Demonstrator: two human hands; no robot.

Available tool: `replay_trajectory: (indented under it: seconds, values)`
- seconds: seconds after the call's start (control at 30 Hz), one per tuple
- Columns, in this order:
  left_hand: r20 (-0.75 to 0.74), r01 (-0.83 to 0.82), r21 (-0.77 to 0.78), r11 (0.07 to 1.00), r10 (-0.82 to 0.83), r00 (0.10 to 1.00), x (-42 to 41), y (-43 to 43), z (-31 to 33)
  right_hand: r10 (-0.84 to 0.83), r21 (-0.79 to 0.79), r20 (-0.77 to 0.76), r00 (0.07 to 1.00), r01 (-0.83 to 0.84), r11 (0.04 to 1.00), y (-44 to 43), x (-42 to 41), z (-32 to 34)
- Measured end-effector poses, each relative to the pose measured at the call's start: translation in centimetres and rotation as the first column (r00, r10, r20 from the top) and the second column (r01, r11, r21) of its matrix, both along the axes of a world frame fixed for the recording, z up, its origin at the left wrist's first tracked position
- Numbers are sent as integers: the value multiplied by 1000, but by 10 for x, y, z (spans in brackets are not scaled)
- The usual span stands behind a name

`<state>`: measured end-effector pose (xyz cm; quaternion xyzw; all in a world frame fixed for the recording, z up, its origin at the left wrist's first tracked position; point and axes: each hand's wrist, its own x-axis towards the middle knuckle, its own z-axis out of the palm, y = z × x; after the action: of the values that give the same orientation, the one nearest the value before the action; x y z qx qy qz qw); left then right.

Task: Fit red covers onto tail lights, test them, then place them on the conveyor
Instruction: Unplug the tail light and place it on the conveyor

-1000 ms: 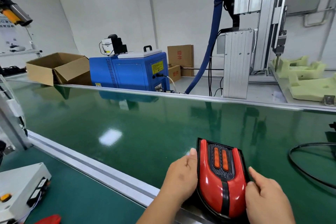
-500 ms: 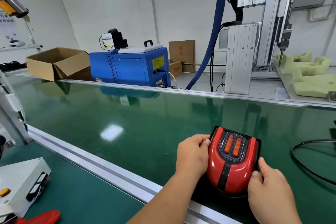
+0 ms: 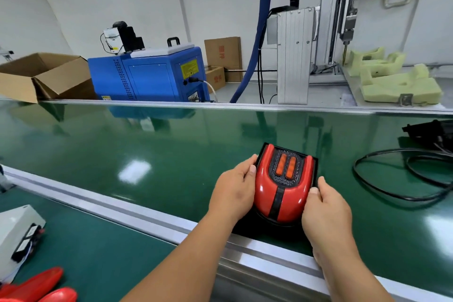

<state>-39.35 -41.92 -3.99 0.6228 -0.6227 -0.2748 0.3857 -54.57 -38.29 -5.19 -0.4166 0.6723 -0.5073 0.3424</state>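
Glossy red-covered tail light on a black base (image 3: 284, 189) was at the near edge of the shiny green conveyor belt (image 3: 147, 149); couldn't tell if it touched the belt. Left hand (image 3: 234, 191) grip curled round its left side, right hand (image 3: 328, 213) grip pinched its right side. Black cable loop (image 3: 392, 179) lay on the belt, right. Loose red plastic covers (image 3: 36, 287) on green worktop (image 3: 98, 240), near left.
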Motion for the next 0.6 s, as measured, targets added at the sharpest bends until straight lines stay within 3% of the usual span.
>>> replay_trajectory:
  seconds: [0.07,0.3,0.47,0.6]
  values:
    - [6,4,-38,999,-4,1000,-2,3,4,-11,1,-4,1000,11,1000,-1,-1,-1]
    - [296,-41,-33,999,49,954,2,20,27,-67,-51,-17,998,66,997,2,-2,0]
    - [265,-100,-83,992,119,957,32,49,51,-177,-251,-123,977,142,957,17,10,21]
    - [239,-143,-128,981,171,956,69,90,72,-23,-343,-187,982,-43,938,30,51,40]
